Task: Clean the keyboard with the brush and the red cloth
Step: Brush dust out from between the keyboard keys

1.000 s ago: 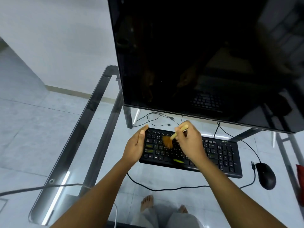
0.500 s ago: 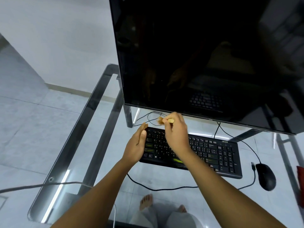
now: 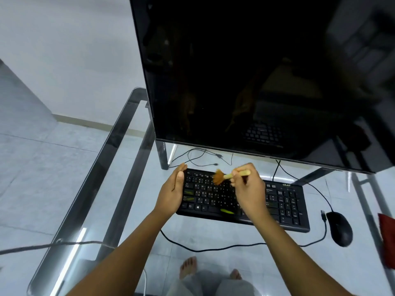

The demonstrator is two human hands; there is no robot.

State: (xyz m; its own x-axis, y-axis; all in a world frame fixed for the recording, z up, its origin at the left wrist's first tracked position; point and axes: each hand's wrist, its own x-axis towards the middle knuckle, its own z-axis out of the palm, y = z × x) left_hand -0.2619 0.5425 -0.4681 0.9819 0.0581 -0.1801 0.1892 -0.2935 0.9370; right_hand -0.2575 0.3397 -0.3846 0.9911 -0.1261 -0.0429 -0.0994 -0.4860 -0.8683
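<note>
At the left end of the glass desk (image 3: 86,189), the left hand (image 3: 174,192) lies flat against the short edge of the black keyboard (image 3: 284,206), fingers straight, bracing and not gripping. The keyboard sits across the middle of the desk, just in front of the dark monitor (image 3: 245,82). Over its upper rows, left of centre, hovers the brush (image 3: 220,177), its tan bristles fanned down at the keys. The right hand (image 3: 249,189) pinches its pale handle between thumb and curled fingers. Further right, the black mouse (image 3: 339,228) lies just beside the keyboard, and the red cloth (image 3: 388,238) waits at the far right edge, untouched.

I'd worry that a hard flick would send dust toward the screen, or under the keys, not off the board. On glass the keyboard could slide if the bracing hand lifts. The loose cable (image 3: 213,248) in front might snag a forearm.

I cannot tell whether the bristles touch the keys. The right hand hides the middle keys, the cloth is cut off by the frame, and the greenish marks on several keys are too blurred to identify.
</note>
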